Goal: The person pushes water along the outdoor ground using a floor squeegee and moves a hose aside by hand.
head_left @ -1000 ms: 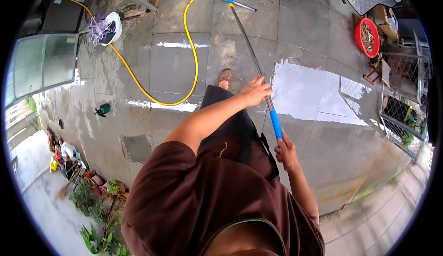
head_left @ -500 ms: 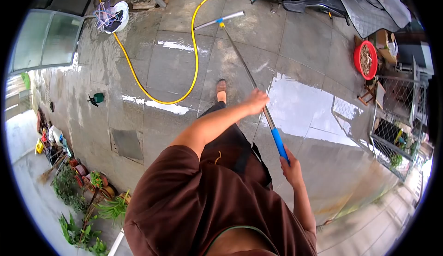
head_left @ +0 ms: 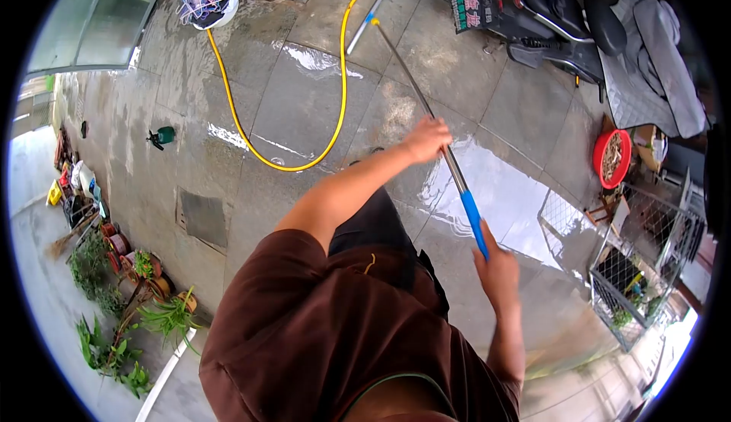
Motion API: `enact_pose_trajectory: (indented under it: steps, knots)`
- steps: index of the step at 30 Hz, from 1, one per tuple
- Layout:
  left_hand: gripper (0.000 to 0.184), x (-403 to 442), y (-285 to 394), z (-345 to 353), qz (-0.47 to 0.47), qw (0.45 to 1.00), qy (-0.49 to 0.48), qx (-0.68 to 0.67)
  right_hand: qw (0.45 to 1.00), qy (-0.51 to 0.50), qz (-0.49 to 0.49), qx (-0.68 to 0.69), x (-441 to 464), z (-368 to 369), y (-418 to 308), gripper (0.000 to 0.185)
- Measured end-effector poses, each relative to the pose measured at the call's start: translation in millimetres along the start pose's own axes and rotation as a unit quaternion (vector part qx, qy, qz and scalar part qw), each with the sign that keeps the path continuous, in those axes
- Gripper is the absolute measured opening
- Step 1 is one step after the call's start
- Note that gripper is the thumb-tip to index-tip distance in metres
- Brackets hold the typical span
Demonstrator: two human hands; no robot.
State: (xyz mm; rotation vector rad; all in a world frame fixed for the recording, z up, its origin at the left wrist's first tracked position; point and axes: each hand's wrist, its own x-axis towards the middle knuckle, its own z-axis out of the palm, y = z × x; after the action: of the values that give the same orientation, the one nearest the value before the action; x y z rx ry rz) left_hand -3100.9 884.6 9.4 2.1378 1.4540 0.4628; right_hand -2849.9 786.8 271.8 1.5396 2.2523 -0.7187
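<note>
My left hand (head_left: 428,139) is wrapped round the metal shaft of a long-handled squeegee (head_left: 411,79), just above its blue grip. Lower down, my right hand (head_left: 496,264) grips the end of the blue handle (head_left: 470,213). The squeegee's long narrow head (head_left: 368,19), with a blue and yellow joint, lies on the grey paved floor (head_left: 525,110), slanted beside the upper end of a yellow hose (head_left: 343,79). A bright wet patch (head_left: 495,194) spreads on the floor right of the shaft.
A white bucket with hangers (head_left: 221,3) stands at upper left, a green sprayer (head_left: 162,136) below it. Potted plants (head_left: 166,312) line the lower left. At right are a motorcycle (head_left: 548,22), a red basin (head_left: 611,158) and a wire cage (head_left: 636,258).
The squeegee head has swung from near-level to a steep slant, close to the hose end. The view has turned, showing more of the motorcycle. Both hands still hold the pole.
</note>
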Motion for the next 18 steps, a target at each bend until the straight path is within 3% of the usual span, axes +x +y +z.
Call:
enact_pose_trajectory:
  steps: [4, 9, 12, 13, 18]
  knots:
    - [0.013, -8.1, 50.6, -13.1, 0.049, 0.981, 0.002, -0.188, 0.997, -0.033, -0.023, -0.063, -46.6, -110.5, -15.5, 0.068]
    - [0.01, -16.2, 79.3, -61.7, 0.058, 0.977, 0.078, -0.192, 0.997, 0.029, -0.043, -0.059, -54.4, -180.9, -38.2, 0.052]
    - [0.01, -8.6, 70.5, -85.7, 0.012, 0.974, 0.143, -0.175, 0.993, 0.052, -0.083, -0.064, -43.4, -193.8, -54.7, 0.05]
    - [0.017, -4.5, 64.9, -100.2, -0.023, 0.979, 0.122, -0.165, 0.989, 0.068, -0.112, -0.064, -35.8, -195.0, -61.6, 0.049]
    - [0.03, -3.8, 28.4, -124.4, -0.051, 0.932, 0.32, -0.164, 0.965, 0.067, -0.158, -0.2, -2.0, -206.5, -106.3, 0.048]
